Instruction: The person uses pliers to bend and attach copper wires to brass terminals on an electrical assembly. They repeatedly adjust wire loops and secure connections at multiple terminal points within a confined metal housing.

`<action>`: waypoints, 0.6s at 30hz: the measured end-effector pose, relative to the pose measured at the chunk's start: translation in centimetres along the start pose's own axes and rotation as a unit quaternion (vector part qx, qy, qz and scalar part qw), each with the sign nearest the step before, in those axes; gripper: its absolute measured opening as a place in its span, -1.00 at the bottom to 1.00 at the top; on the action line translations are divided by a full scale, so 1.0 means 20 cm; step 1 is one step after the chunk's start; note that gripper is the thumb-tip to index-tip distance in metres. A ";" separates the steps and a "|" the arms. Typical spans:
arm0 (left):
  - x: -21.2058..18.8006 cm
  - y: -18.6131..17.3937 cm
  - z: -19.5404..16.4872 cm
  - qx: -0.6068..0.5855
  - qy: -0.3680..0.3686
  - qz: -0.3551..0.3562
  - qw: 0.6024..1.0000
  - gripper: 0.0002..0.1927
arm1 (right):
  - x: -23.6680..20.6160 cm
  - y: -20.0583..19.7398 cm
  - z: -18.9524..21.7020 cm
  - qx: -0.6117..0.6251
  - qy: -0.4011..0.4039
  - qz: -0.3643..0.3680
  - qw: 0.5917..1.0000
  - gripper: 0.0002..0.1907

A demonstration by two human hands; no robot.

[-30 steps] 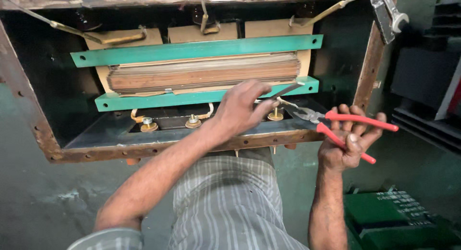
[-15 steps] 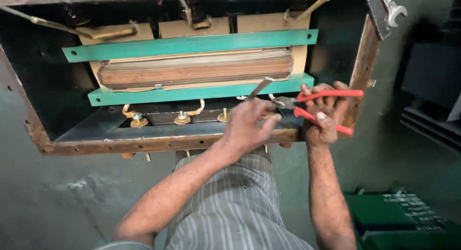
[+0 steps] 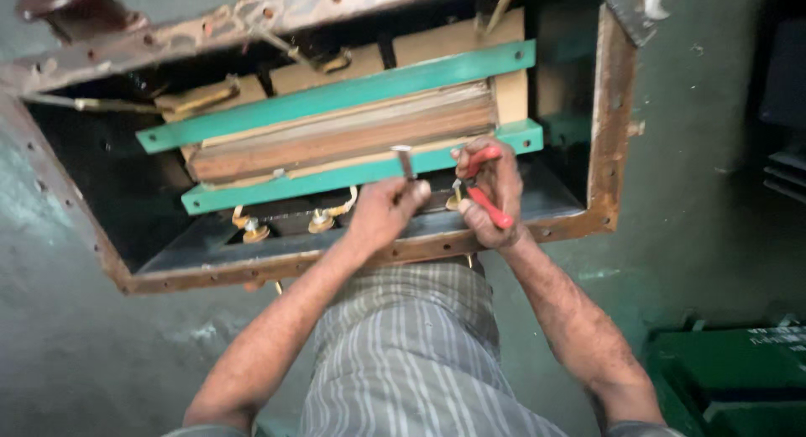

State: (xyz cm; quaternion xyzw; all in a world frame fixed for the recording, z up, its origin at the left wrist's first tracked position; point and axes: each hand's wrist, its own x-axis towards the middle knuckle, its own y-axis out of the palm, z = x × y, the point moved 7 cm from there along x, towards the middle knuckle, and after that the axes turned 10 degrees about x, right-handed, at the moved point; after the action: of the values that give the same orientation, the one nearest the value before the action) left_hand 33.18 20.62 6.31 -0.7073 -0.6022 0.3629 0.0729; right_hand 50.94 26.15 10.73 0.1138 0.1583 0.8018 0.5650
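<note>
The right hand (image 3: 495,193) grips red-handled steel pliers (image 3: 485,185); the left hand (image 3: 382,214) grasps a flat grey metal strip (image 3: 405,162). Both likely rigid; hold pliers by insulated handles.

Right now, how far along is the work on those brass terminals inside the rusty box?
Nothing looks finished that I can confirm. In hand: the right hand grips red-handled pliers at the rightmost brass terminal, while the left hand holds a flat metal strip beside it. Left: two more brass terminals with looped leads sit untouched along the lower green bar.
</note>
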 end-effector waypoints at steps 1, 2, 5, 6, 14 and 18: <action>0.00 0.02 -0.05 -0.043 0.016 -0.005 0.999 -0.74 | 0.00 -0.01 -0.01 0.009 0.003 -0.004 1.000 -0.32; 0.01 0.04 -0.09 -0.040 0.016 -0.005 0.999 -0.71 | -0.01 -0.02 -0.02 0.019 0.006 -0.007 1.000 -0.32; 0.00 0.11 -0.21 -0.058 0.030 -0.016 0.998 -0.62 | -0.03 -0.05 -0.03 0.025 0.001 -0.006 1.000 -0.29; 0.01 0.12 -0.26 -0.079 0.061 -0.037 0.994 -0.63 | -0.04 -0.07 -0.04 0.036 0.017 -0.020 0.999 -0.27; 0.12 0.14 -0.37 -0.030 0.182 -0.022 0.983 -0.90 | -0.11 -0.33 -0.01 0.206 0.061 -0.175 0.961 0.04; 0.10 0.14 -0.39 0.078 0.220 -0.075 0.969 -0.87 | -0.23 -0.41 0.10 0.150 -0.009 -0.225 0.963 0.04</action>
State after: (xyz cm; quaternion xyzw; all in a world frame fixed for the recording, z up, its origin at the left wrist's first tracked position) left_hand 40.22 24.25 9.58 -0.7149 -0.5924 0.2372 0.2857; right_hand 60.39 24.63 9.39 0.1654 0.2934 0.6203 0.7084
